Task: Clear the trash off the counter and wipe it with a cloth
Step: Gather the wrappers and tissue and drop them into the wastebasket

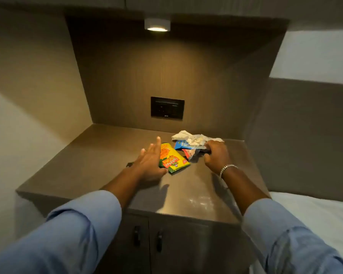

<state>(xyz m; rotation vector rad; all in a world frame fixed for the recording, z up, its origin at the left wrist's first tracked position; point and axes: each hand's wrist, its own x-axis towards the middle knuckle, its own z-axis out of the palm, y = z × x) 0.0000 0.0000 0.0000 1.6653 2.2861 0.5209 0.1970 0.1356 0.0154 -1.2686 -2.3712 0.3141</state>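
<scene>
A brown counter (99,155) carries a small heap of trash. A yellow, green and orange snack packet (173,160) lies flat in the middle. My left hand (150,165) rests against its left edge, fingers spread, thumb under the packet's near corner. To the right lie a blue and silver wrapper (183,145) and a red-white wrapper (190,155). Crumpled white tissue (192,138) sits behind them near the back wall. My right hand (216,157), with a silver bracelet on the wrist, is curled over the wrappers' right end.
A black socket plate (167,108) is set in the back wall under a small lit lamp (157,24). Side walls close the counter in on the left and right. Two cabinet doors with dark handles (137,236) are below. A white bed (315,218) lies at the right.
</scene>
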